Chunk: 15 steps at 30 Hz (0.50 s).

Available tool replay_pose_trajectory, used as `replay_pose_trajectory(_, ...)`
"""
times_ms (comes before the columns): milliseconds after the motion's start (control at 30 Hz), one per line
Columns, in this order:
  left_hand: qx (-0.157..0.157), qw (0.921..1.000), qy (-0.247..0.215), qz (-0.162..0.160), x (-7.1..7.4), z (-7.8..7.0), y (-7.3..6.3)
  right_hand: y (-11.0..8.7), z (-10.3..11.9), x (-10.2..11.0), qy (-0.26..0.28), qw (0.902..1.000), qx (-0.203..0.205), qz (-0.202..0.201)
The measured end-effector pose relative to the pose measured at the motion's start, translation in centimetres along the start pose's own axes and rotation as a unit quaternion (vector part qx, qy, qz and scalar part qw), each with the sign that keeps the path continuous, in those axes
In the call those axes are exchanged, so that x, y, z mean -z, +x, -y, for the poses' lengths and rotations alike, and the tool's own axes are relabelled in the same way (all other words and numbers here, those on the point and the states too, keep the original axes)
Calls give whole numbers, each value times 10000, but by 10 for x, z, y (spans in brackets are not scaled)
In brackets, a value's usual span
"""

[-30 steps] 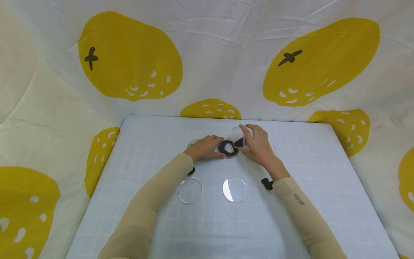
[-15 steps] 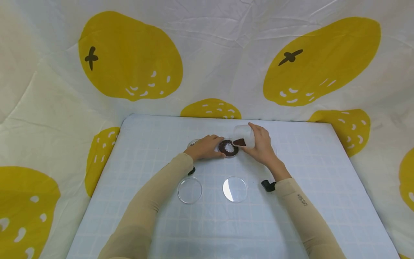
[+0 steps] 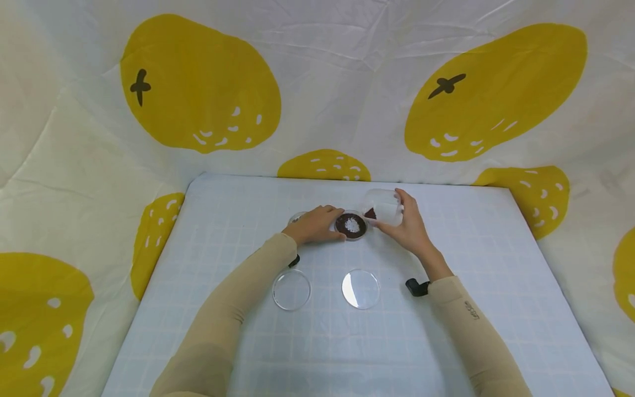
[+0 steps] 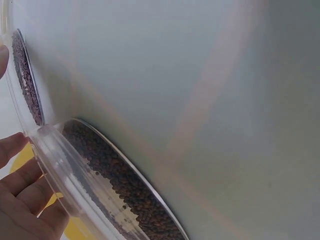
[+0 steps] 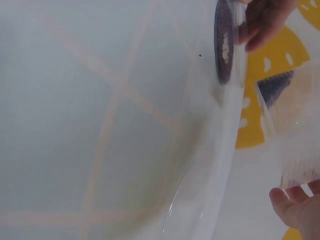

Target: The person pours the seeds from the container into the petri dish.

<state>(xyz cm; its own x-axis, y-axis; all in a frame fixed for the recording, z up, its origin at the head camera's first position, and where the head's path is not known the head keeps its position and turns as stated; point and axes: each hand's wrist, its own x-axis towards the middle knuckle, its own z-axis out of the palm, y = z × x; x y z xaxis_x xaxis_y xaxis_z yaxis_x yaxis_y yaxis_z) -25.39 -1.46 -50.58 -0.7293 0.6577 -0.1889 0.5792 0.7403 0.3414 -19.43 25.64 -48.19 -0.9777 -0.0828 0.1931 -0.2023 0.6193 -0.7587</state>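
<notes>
My left hand (image 3: 317, 225) holds the rim of a clear petri dish (image 3: 339, 231) with thumb and fingers spread around its left side. Dark brown granules fill that dish, with a white heap in the middle. A second dish (image 4: 155, 210) of brown granules lies partly under the left hand, mostly hidden in the head view. My right hand (image 3: 410, 227) grips a clear plastic container (image 3: 387, 204), tipped over beside the dish's right edge. Dark granules (image 3: 370, 213) sit inside its lower left corner. In the right wrist view, the fingertips (image 5: 281, 200) touch the container's base.
Two clear round lids (image 3: 291, 290) (image 3: 360, 289) lie nearer the front of the table. A faint clear rim (image 5: 172, 210) shows at the bottom of the right wrist view. Behind the pale checked tablecloth (image 3: 446, 331) hangs a curtain (image 3: 342, 82) with yellow fruit prints.
My right hand has moved slightly right and the container has turned, its opening drawing back from the dish. Fewer dark granules show in it. The left hand stays at the dish.
</notes>
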Motion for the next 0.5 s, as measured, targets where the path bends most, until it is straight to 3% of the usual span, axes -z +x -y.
replay_pose_trajectory(500, 161, 9998, 45, 110, 0, -2, 0, -15, -6, 23, 575, 9967, -552, -168)
